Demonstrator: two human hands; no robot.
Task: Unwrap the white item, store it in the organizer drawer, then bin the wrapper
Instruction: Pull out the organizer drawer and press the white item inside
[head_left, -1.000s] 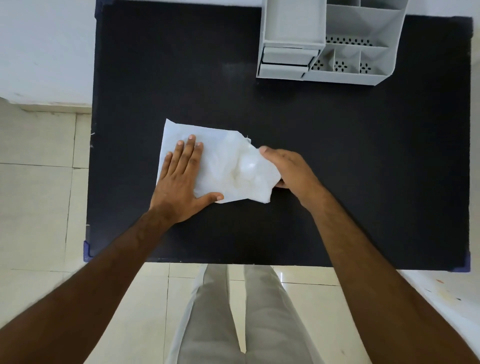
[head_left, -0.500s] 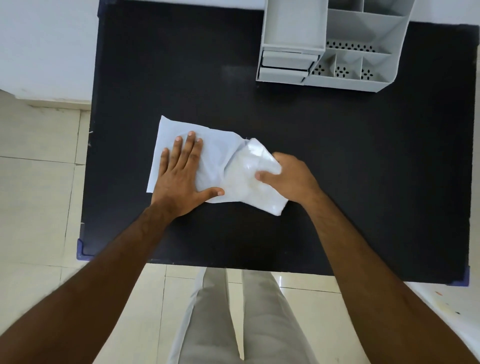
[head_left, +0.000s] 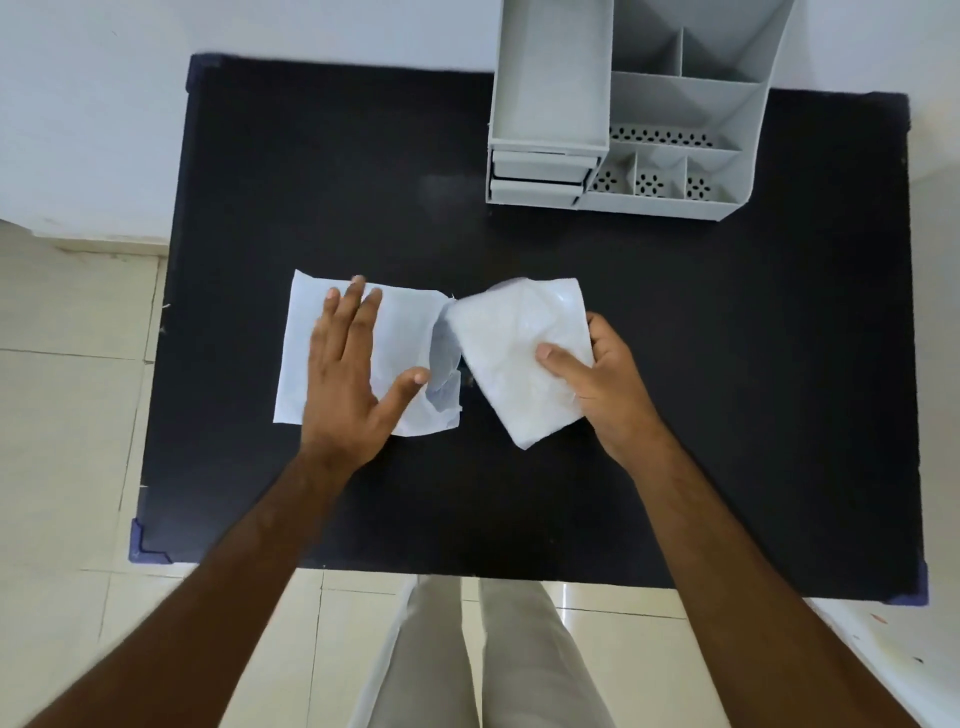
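A white paper wrapper (head_left: 400, 332) lies flat on the black table (head_left: 727, 364), its torn right end gaping. My left hand (head_left: 353, 379) presses down on it with fingers spread. To its right, the white item (head_left: 509, 353), a flat glossy packet, is out of the wrapper and tilted. My right hand (head_left: 597, 374) grips its right edge, thumb on top. The grey organizer (head_left: 618, 119) stands at the table's far edge, with two shut drawers (head_left: 540, 176) stacked at its front left.
The organizer has an open tray on the left and several perforated compartments (head_left: 649, 182) on the right. A white wall (head_left: 78, 104) lies beyond the table and tiled floor (head_left: 67, 415) to the left. My legs (head_left: 488, 654) stand at the near edge.
My right hand has pulled the white item rightward, out of the wrapper's torn end. My left hand stayed pressed on the wrapper. The camera has moved, showing more of the organizer.
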